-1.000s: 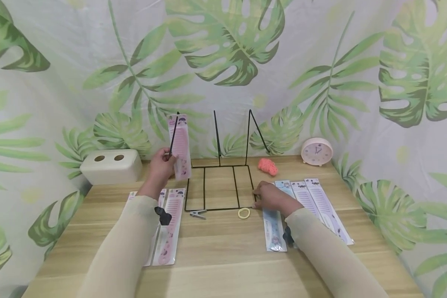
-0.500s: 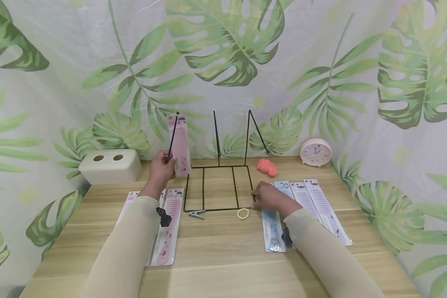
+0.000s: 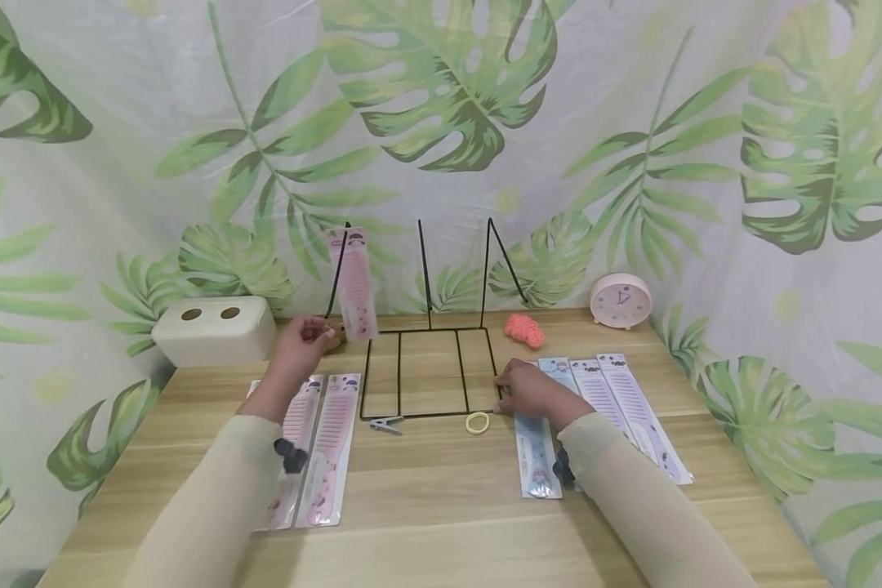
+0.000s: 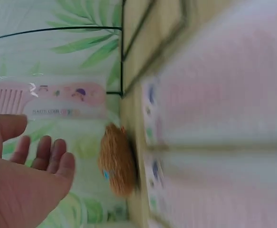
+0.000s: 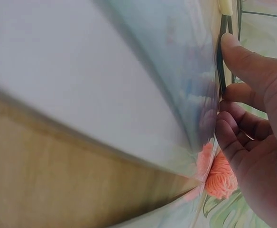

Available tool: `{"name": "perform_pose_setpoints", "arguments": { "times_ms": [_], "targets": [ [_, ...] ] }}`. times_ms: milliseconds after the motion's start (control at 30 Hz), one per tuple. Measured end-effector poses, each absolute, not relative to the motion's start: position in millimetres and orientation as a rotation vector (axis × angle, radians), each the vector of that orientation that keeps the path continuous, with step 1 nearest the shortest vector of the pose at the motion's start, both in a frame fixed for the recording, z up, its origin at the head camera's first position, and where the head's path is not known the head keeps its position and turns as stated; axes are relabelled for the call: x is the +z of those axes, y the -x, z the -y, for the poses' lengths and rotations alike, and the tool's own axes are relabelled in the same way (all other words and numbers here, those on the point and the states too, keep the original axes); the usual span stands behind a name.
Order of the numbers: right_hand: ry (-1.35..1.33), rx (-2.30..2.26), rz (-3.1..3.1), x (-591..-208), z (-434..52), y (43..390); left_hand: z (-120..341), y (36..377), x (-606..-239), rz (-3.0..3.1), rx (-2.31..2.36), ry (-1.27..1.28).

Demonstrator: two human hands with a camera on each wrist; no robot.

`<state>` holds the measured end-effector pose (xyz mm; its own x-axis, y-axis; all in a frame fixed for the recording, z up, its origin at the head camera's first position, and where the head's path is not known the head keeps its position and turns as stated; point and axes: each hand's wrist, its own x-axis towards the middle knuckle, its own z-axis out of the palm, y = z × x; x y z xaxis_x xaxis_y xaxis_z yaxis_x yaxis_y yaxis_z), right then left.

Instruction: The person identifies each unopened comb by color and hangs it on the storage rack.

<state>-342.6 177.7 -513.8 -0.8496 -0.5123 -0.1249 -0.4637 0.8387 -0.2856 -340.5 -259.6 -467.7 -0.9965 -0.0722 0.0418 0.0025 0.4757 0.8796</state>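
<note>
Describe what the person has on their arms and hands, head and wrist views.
Both arms wear long, close-fitting pale beige sleeves that end at the wrists. A small dark clip-like piece sits on each forearm, the left one and the right one. The left hand and right hand are bare: no gloves, and no rings or watch that I can see.

My sleeves are pale beige. The black wire rack [image 3: 426,367] stands on the light, wood-grain table [image 3: 441,506]. A pink packaged comb [image 3: 353,284] hangs on the rack's far left post, and two more pink comb packs [image 3: 312,445] lie near left. On the right lie pale blue and white comb packs [image 3: 595,408]. A yellow hair ring [image 3: 477,422] lies near the rack, and a coral-orange fuzzy scrunchie [image 3: 524,329] far right. The round clock [image 3: 620,300] is pale pink, the box [image 3: 213,329] cream, and the backdrop white with green monstera leaves.
</note>
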Motion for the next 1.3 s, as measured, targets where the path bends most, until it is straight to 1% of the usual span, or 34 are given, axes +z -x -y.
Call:
{"name": "perform_pose_setpoints", "arguments": {
  "times_ms": [167, 367, 567, 733, 933, 1067, 1167, 1300],
  "targets": [
    [0.732, -0.350, -2.820, -512, -176, 341, 296, 300, -478, 2.989, -1.098, 0.010],
    [0.700, -0.373, -2.812, -509, -174, 339, 336, 254, -484, 3.204, -0.737, -0.235],
    [0.704, -0.382, -2.806, -510, -174, 339, 349, 222, -492, 3.326, -0.585, -0.376],
    [0.683, -0.404, -2.805, -507, -176, 337, 349, 215, -495, 3.315, -0.562, -0.394],
    [0.692, -0.421, -2.804, -508, -176, 336, 361, 214, -493, 3.305, -0.628, -0.410],
    [0.704, -0.425, -2.809, -508, -176, 337, 368, 212, -492, 3.312, -0.766, -0.503],
    [0.714, -0.418, -2.807, -509, -175, 337, 377, 213, -498, 3.270, -0.897, -0.546],
    [0.710, -0.406, -2.808, -510, -175, 338, 394, 220, -504, 3.227, -1.032, -0.550]
  ]
}}
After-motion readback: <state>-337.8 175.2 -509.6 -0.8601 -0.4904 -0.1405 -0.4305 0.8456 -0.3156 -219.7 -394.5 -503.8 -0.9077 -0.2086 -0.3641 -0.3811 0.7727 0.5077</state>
